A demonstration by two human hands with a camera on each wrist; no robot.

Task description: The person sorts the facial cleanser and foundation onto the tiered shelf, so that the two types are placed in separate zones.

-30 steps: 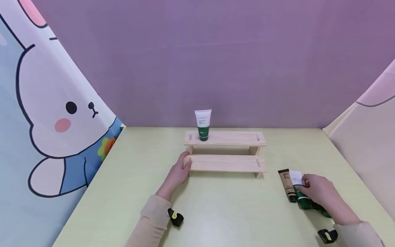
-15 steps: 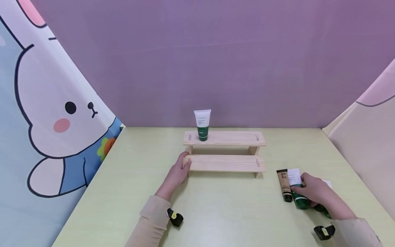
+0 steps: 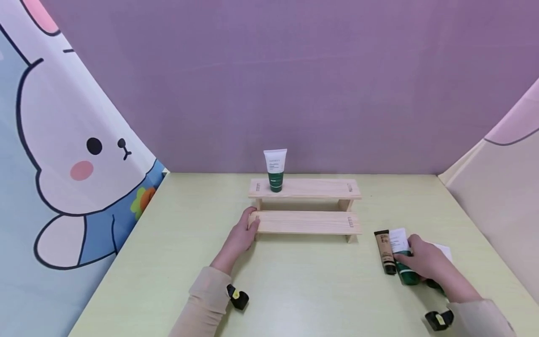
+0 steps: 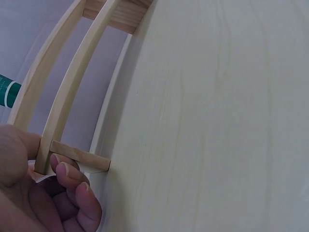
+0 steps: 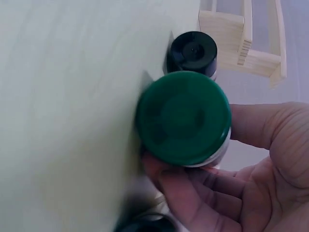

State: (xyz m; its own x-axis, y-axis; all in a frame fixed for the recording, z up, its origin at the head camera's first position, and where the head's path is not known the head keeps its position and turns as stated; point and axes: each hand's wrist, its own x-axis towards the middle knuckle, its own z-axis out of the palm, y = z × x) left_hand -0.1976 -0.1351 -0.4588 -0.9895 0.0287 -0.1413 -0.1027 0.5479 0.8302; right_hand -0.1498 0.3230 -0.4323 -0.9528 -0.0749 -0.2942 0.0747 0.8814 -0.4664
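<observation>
So the right hand [image 3: 428, 256] has slid a bit left since a second ago, and the beige sleeve [image 3: 480, 318] and black wrist camera [image 3: 439, 320] went along with it. The green-and-white tube [image 3: 398, 240] in its grip has shifted left as well. The fingers [image 3: 403, 259] now reach right to its left edge; a second ago they stopped partway across the front. The tan tube [image 3: 385, 252] beside it got moved too: its cap end swung left, so it lies less slanted than it did. On the other side, a white tube end [image 3: 443, 251] that was hidden behind the hand now pokes out. The head view itself drifted very slightly, but these moved more than that.
</observation>
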